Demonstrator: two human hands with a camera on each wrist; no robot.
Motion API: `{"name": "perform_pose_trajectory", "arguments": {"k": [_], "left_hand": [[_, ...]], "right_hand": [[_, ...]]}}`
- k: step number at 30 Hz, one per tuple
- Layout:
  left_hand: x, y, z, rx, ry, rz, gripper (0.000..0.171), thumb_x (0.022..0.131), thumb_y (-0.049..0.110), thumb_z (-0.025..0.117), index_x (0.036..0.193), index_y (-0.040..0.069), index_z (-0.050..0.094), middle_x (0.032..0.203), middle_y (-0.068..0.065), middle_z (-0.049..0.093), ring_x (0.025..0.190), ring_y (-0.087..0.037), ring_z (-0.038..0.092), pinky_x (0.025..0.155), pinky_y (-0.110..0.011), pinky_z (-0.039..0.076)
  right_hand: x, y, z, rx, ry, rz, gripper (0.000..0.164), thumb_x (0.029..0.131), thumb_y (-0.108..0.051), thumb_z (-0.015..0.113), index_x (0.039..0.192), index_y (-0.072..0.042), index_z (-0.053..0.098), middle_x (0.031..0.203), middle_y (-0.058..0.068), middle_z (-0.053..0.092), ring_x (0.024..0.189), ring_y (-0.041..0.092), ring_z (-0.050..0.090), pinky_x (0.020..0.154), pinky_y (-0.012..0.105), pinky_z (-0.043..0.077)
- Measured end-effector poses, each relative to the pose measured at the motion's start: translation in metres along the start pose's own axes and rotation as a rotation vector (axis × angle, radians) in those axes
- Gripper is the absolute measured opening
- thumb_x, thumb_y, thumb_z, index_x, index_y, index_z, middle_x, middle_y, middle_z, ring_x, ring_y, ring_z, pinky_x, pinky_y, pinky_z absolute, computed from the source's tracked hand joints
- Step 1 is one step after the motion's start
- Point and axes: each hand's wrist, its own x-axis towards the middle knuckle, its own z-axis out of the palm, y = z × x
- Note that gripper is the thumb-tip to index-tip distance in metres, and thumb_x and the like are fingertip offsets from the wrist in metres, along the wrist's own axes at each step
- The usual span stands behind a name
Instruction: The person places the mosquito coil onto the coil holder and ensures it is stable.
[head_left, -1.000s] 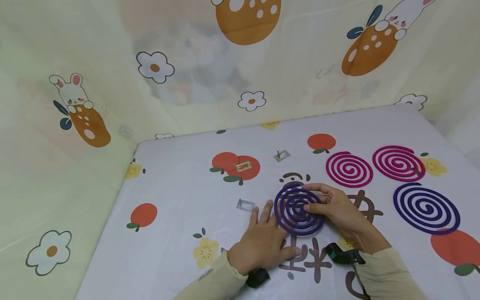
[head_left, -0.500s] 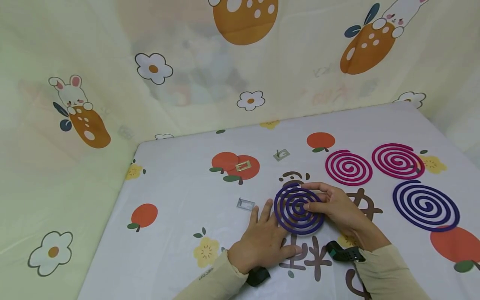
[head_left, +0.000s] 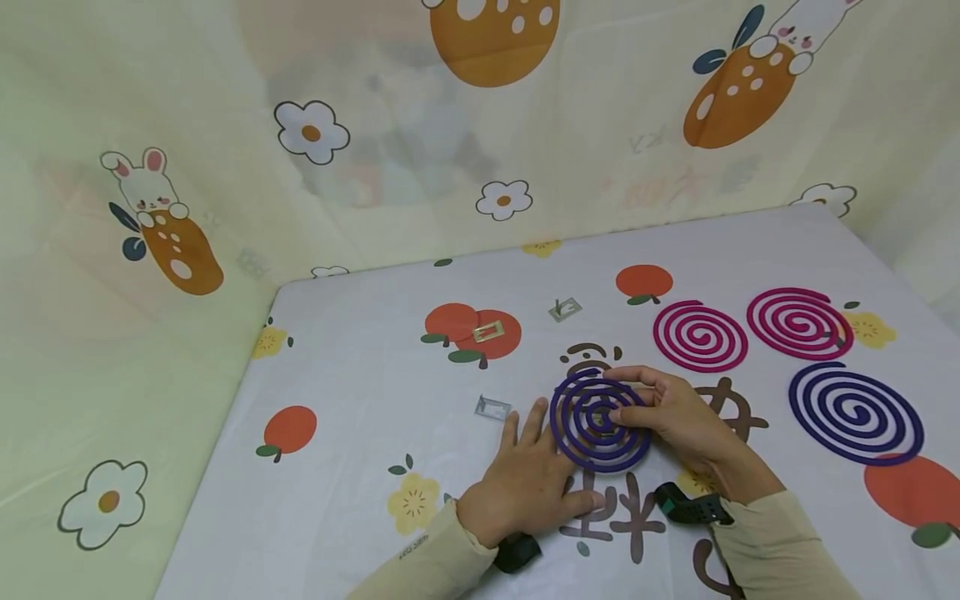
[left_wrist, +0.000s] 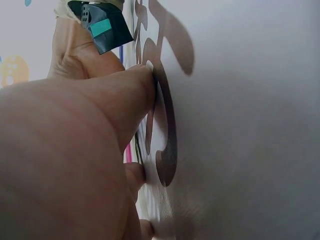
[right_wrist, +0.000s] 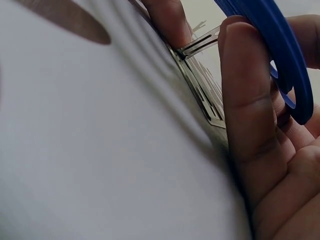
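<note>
My right hand (head_left: pixel 686 429) pinches a dark blue mosquito coil (head_left: pixel 602 421) between thumb and fingers, tilted above the tabletop. In the right wrist view, the coil's edge (right_wrist: pixel 285 45) shows bright blue. Beneath it, a thin metal coil stand (right_wrist: pixel 192 80) lies on the cloth with its slotted tongue raised toward the coil. A fingertip (right_wrist: pixel 170 22) touches the stand's far end. My left hand (head_left: pixel 517 487) lies spread on the table, some of its fingers reaching under the coil. Whether the tongue meets the coil is hidden.
Two pink coils (head_left: pixel 701 337) (head_left: pixel 799 323) and another blue coil (head_left: pixel 855 412) lie flat on the right. Three metal stands are farther left: a silvery one (head_left: pixel 492 407), a gold-toned one (head_left: pixel 488 332) and one with its tongue up (head_left: pixel 565 310). A patterned curtain (head_left: pixel 390 225) rises behind.
Both hands and the coil stay almost in place. Only the head view shifts slightly.
</note>
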Motion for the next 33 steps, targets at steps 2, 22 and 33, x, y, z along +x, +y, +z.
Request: {"name": "perform_pose_trajectory", "arguments": {"k": [2, 22, 33], "left_hand": [[0.0000, 0.0001, 0.0005, 0.006, 0.001, 0.001, 0.083, 0.099, 0.071, 0.049, 0.167, 0.037, 0.018, 0.176, -0.001, 0.006, 0.161, -0.037, 0.002, 0.124, -0.065, 0.013], [0.0006, 0.0002, 0.0003, 0.018, 0.013, 0.003, 0.085, 0.099, 0.071, 0.049, 0.168, 0.034, 0.016, 0.176, -0.001, 0.007, 0.161, -0.037, 0.004, 0.124, -0.065, 0.015], [-0.0002, 0.0006, -0.0004, 0.011, 0.015, 0.006, 0.085, 0.099, 0.071, 0.050, 0.168, 0.034, 0.017, 0.176, -0.002, 0.008, 0.161, -0.037, 0.004, 0.124, -0.066, 0.014]], "right_hand": [[-0.0001, 0.0002, -0.0003, 0.000, -0.001, 0.003, 0.065, 0.095, -0.005, 0.075, 0.152, 0.005, 0.044, 0.122, 0.022, 0.074, 0.112, 0.017, 0.072, 0.093, 0.024, 0.056], [-0.0011, 0.0000, -0.0014, 0.013, -0.022, -0.013, 0.065, 0.095, -0.005, 0.075, 0.150, 0.007, 0.043, 0.125, 0.022, 0.072, 0.111, 0.016, 0.072, 0.093, 0.025, 0.057], [-0.0014, -0.0003, 0.0006, 0.000, 0.001, -0.029, 0.064, 0.095, -0.006, 0.075, 0.150, 0.006, 0.044, 0.127, 0.025, 0.071, 0.109, 0.015, 0.072, 0.093, 0.023, 0.056]]}}
